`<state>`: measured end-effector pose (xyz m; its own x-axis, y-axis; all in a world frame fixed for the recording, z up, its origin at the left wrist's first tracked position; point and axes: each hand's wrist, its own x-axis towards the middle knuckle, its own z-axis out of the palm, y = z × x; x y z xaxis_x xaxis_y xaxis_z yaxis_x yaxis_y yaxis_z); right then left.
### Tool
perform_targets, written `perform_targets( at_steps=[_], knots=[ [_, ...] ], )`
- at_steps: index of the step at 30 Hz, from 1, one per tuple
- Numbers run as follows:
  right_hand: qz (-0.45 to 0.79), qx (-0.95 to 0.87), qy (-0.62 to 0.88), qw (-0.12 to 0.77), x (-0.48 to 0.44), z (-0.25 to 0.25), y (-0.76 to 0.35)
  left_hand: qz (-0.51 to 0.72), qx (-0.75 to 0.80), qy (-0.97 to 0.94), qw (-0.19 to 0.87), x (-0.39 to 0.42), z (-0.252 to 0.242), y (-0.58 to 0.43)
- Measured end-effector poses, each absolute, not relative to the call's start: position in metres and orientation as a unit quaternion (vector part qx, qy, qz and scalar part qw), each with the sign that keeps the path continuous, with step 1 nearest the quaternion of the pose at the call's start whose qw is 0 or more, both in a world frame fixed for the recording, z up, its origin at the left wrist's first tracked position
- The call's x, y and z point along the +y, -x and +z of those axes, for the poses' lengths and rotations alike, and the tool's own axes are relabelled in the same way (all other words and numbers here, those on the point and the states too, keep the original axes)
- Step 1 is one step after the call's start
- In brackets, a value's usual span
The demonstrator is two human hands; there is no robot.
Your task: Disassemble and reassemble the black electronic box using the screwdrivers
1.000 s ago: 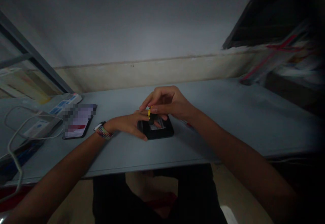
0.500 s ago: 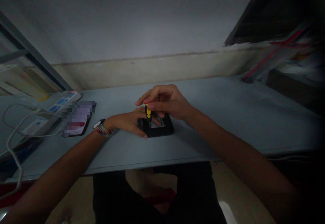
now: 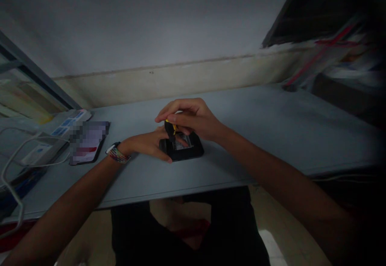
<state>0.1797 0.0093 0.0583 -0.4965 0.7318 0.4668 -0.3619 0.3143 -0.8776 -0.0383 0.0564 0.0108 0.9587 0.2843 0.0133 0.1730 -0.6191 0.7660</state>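
A flat black box (image 3: pixel 196 147) with a printed label on top lies on the desk in front of me. My left hand (image 3: pixel 150 143) steadies it from the left, the thumb at its near edge and a finger reaching over the label. Above the box, my right hand (image 3: pixel 193 117) pinches the short black-and-yellow handle of a screwdriver (image 3: pixel 170 130) between thumb and fingers. The handle stands nearly upright, slightly tilted, over the left part of the box. I cannot make out its tip, which is hidden around the left hand's fingers.
Left of my hands a phone (image 3: pixel 90 142) lies on the grey-blue desk (image 3: pixel 271 137). Behind it are a white power strip (image 3: pixel 70 122) and a looping white cable (image 3: pixel 12 185). A wall (image 3: pixel 187 73) bounds the desk's far side, and a metal frame (image 3: pixel 36 75) rises at the left.
The screwdriver handle has turned in my right hand, showing more black and less yellow. My left hand keeps its place on the box. The whole view has shifted slightly.
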Motion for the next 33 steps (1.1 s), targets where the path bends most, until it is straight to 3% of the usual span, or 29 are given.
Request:
perform_targets(
  at_steps=[33],
  knots=[
    [0.616,-0.645,0.110,0.440,0.0031,0.0594,-0.1756,0.049,0.136,-0.886,0.441,0.0524,0.0143,0.0370]
  ],
)
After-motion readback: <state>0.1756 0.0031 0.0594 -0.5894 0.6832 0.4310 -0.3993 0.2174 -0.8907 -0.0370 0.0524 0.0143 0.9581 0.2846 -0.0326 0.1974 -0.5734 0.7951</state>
